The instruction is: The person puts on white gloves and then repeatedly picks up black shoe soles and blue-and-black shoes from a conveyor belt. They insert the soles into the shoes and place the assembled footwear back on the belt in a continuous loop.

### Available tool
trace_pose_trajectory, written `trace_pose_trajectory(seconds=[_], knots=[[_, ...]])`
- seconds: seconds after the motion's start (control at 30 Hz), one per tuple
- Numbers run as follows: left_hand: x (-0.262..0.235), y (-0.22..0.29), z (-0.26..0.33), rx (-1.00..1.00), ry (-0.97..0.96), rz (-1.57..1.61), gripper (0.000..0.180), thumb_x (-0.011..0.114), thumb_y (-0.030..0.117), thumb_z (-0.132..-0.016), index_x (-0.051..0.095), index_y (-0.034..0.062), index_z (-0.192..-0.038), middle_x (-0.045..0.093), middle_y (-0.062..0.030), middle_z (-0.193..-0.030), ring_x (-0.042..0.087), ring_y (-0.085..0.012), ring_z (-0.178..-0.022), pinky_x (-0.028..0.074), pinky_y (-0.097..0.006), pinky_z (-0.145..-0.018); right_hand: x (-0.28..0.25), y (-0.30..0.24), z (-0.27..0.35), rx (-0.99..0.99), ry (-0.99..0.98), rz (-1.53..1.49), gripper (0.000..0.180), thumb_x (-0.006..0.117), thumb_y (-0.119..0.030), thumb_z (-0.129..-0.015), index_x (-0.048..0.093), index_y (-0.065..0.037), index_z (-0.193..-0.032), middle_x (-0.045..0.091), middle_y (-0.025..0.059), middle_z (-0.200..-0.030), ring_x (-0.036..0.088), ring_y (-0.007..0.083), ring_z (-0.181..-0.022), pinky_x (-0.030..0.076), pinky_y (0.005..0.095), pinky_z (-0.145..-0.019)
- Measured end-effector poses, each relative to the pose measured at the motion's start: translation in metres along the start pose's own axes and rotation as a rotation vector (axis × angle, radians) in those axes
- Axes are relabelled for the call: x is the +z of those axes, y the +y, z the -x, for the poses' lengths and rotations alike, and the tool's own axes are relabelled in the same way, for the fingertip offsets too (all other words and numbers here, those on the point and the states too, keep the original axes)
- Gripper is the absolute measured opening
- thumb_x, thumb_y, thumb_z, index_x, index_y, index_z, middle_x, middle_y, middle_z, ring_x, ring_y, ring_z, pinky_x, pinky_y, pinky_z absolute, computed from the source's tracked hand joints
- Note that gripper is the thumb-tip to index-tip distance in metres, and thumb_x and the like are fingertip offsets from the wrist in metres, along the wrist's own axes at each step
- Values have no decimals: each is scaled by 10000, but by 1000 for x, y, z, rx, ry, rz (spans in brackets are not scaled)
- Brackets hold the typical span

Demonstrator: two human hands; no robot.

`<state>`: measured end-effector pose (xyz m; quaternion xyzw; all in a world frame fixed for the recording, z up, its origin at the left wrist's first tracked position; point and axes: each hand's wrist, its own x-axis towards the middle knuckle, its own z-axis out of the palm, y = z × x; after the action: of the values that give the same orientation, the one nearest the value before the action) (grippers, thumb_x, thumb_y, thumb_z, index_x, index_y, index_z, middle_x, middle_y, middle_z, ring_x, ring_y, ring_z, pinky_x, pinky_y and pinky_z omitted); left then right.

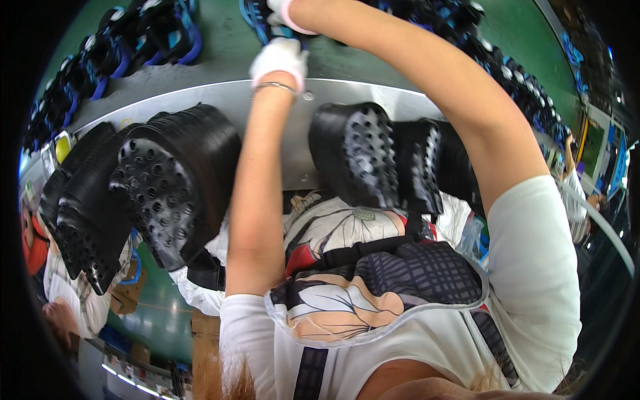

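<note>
A blue and black shoe [255, 19] with openwork straps is at the top edge, partly cut off, above a dark green surface. My left hand [280, 61], in a white glove, reaches up to it with the fingers closed at its near side. From the right, my right arm crosses over to the same shoe. Only a small part of my gloved right hand [280, 12] shows there, and its fingers are largely out of the picture.
Nested black molded pieces with holes hang over the metal edge [300, 157] in a left stack [157, 180] and a right stack [367, 153]. Rows of blue and black shoes [157, 37] line the green belt [220, 47]. Another person [73, 280] is at lower left.
</note>
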<state>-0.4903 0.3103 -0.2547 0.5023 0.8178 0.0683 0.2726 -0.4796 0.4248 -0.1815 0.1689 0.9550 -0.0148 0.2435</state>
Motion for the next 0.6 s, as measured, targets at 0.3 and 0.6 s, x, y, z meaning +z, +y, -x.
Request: trace_pose_trajectory(seconds=[0.3,0.6], knots=[[-14,-76,17,-293,599,-53,317,590,306,-870,640,210,-1168,601,-97,-1172,604,-335,-1030,513,-428,-852,-29,35,235,-121,153,-463,167,592,-243,-872,633,-84,-905,607,79,-769,614,241,-721,510,337,-683],[-17,-42,78,-70,726,130,299,626,310,-845,687,159,-1096,588,-113,-1195,567,-319,-1058,478,-404,-897,10,-14,334,-77,292,-578,388,720,-365,-717,581,-59,-910,571,104,-803,593,308,-779,487,404,-679]])
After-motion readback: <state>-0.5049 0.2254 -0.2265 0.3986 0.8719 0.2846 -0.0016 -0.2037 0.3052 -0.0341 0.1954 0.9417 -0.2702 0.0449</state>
